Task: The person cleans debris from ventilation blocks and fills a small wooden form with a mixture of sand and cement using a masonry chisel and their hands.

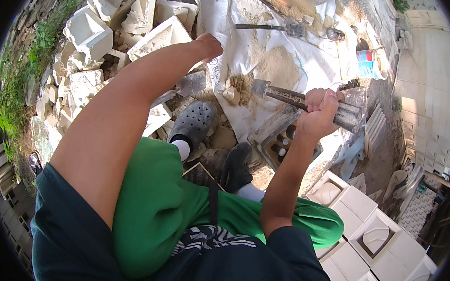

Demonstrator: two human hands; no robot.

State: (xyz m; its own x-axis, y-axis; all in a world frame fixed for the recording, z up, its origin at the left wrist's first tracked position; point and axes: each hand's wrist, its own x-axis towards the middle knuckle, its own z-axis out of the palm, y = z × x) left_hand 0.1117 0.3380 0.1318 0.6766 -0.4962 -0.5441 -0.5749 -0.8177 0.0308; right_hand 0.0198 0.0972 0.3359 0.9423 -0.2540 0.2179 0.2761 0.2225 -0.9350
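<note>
My right hand (318,109) grips the handle of a sandy metal hand tool (278,92), whose flat head points left over a lump of damp sand. The hand and tool hover above a grey metal mould (277,136) with dark holes, which stands by my dark shoe (235,167). My left arm stretches forward. My left hand (210,44) lies at the edge of a white sack sheet (303,62), beside a broken white cast block (162,36). Its fingers are curled away from view, so I cannot see whether it holds anything.
Broken white cast blocks (89,32) are heaped at the upper left beside weeds. Whole white cast blocks (375,237) stand in rows at the lower right. A sand pile (278,66), a trowel (274,28) and a painted can (368,63) lie on the sheet.
</note>
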